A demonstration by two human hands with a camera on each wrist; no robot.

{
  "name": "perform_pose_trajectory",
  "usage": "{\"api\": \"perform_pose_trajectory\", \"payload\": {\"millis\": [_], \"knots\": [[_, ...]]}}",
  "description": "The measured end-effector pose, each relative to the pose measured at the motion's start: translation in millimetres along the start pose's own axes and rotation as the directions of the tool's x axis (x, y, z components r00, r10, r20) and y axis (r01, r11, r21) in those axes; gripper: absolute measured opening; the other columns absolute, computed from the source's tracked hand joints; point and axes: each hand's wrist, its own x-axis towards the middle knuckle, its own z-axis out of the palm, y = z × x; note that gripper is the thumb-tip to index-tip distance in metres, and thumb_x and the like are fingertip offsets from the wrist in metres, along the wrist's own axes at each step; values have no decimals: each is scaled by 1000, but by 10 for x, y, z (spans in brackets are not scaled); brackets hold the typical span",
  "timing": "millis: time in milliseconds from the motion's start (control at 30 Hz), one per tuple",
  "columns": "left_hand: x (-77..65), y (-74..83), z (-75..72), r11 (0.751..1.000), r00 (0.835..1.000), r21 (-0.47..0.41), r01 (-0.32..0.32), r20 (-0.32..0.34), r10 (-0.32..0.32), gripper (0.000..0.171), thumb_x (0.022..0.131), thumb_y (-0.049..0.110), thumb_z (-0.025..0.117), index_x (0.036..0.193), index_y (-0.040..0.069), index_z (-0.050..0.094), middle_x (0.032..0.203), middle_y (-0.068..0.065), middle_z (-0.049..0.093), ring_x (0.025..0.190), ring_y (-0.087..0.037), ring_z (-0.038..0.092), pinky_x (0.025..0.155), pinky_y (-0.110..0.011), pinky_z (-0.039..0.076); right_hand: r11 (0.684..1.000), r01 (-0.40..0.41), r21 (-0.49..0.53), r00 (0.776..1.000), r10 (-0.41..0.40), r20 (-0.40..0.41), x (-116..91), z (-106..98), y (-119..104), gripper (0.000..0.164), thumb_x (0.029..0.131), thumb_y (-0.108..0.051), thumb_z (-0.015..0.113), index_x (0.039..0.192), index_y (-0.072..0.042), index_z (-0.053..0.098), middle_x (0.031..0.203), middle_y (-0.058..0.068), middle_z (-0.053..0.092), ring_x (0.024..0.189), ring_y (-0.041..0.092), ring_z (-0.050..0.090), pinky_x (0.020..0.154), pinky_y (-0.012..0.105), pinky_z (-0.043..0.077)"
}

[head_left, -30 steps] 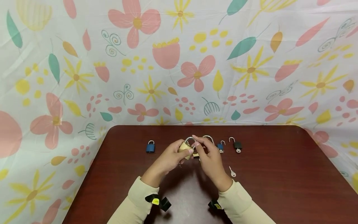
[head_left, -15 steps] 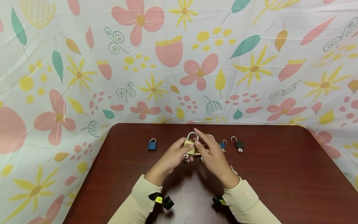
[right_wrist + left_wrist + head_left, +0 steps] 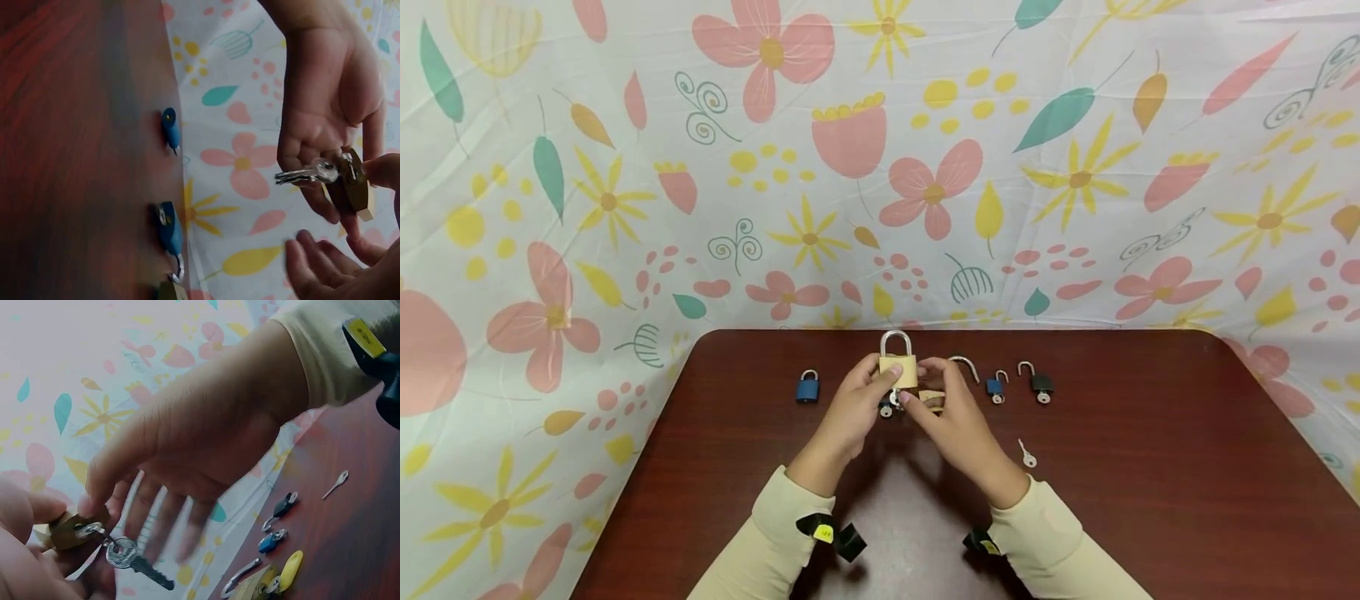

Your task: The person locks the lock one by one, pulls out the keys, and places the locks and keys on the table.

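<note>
In the head view a brass padlock (image 3: pixel 898 372) stands upright between the hands, its steel shackle pointing up and pushed into the body. My left hand (image 3: pixel 853 404) grips its left side, thumb across the front. My right hand (image 3: pixel 957 421) has thumb and index finger at its lower right corner, near the keyhole; both wrist views show the thumb touching the body. The right hand's remaining fingers are loosely extended in the left wrist view. Keys (image 3: pixel 305 173) hang from the lock's bottom in the right wrist view. The fingers hide part of the body.
On the dark red table (image 3: pixel 1150 483) lie a blue padlock (image 3: pixel 807 390) at left, a small blue open padlock (image 3: pixel 995 387), a black open padlock (image 3: pixel 1041 383) and a loose key (image 3: pixel 1028 457). Another brass padlock (image 3: pixel 932 398) and a blue one (image 3: pixel 886 408) are partly hidden by the hands.
The brass padlock has turned from tilted to upright and risen slightly, keys now below. My right hand's fingers have moved from the shackle down to the lower corner.
</note>
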Motion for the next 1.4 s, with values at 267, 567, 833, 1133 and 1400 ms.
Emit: {"api": "perform_pose_trajectory", "payload": {"millis": [267,567,833,1133,1400], "knots": [[-19,0,66,997,998,-67,-29,-50,26,34,106,26,52,131,4,57,120,-13,73,115,-15,61,103,-35,39,985,-94,144,994,101,-39,-10,46,0,52,95,-18,72,133,-6,38,123,16,66,100,27,70,77,23,56],[-22,-54,79,984,996,-154,-85,-6,85,37,107,30,50,137,7,52,133,-16,67,114,-15,64,92,-33,46,968,-128,215,990,138,-31,-11,57,-8,39,97,-19,70,118,-2,41,109,18,67,82,28,72,77,30,59],[-21,-43,76,977,993,-178,-117,-10,117,36,108,30,49,136,8,52,135,-18,66,123,-23,63,95,-29,46,980,-38,195,997,52,-65,-47,92,-37,23,97,-18,69,108,-3,54,95,15,71,81,7,64,70,24,52],[-20,-36,63,975,992,-179,-128,-23,126,35,108,28,49,136,8,52,134,-19,66,116,-19,66,92,-29,48,965,-2,263,998,17,-54,-64,141,-55,22,100,-12,63,114,0,51,96,19,72,84,9,68,75,27,54],[-25,-17,84,973,992,-191,-128,-34,124,36,108,26,47,140,9,48,135,-18,65,112,-12,68,89,-31,48,934,24,356,998,-3,-58,-74,155,-45,22,102,-7,58,120,4,52,96,18,68,84,11,69,76,31,58]]}}
